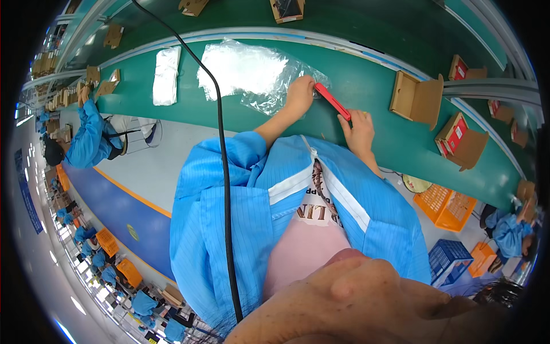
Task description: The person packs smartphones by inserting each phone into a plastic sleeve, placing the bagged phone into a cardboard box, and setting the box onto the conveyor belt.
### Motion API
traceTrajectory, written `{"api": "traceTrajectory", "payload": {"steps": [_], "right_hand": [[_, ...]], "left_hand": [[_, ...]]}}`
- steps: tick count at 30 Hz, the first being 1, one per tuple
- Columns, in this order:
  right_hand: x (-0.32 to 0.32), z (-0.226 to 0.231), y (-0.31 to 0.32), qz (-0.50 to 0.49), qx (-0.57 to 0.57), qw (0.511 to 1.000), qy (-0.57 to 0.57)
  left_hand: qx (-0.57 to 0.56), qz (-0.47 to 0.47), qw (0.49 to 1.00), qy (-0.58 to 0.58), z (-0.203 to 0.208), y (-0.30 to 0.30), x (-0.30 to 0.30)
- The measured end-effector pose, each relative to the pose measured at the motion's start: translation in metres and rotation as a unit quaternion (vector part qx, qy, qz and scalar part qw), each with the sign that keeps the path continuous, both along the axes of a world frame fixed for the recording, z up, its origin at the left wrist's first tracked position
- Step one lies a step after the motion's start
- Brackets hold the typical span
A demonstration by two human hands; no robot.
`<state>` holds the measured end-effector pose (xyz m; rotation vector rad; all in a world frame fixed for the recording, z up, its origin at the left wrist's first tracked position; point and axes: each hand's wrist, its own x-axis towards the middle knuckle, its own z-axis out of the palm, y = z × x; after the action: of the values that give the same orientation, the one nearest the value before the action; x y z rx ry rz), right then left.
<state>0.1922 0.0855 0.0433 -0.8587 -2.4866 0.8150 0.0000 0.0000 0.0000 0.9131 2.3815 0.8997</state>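
A slim red box (332, 102), seen nearly edge-on, slants between my two hands above the green bench top. My left hand (300, 96) grips its upper left end, and my right hand (359, 132) pinches the lower right end with thumb and fingers. Clear plastic bags (269, 71) lie spread out just beyond my left hand. Part of that pile sits behind the hand and is hidden. Farther left is a flat stack of white sleeves or bags (167, 75).
An open cardboard box (413, 100) stands right of my hands, and another with a red item (455, 137) lies beyond it. A black cable (220, 132) hangs across the view. Orange crates (446, 206) and a blue crate (450, 261) are at lower right. A co-worker (89, 137) sits at far left.
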Motion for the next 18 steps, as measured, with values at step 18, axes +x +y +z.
{"api": "traceTrajectory", "payload": {"steps": [18], "right_hand": [[0.009, 0.021, 0.007, -0.134, -0.494, 0.837, 0.194]], "left_hand": [[0.278, -0.274, 0.881, 0.269, 0.096, 0.033, 0.038]]}}
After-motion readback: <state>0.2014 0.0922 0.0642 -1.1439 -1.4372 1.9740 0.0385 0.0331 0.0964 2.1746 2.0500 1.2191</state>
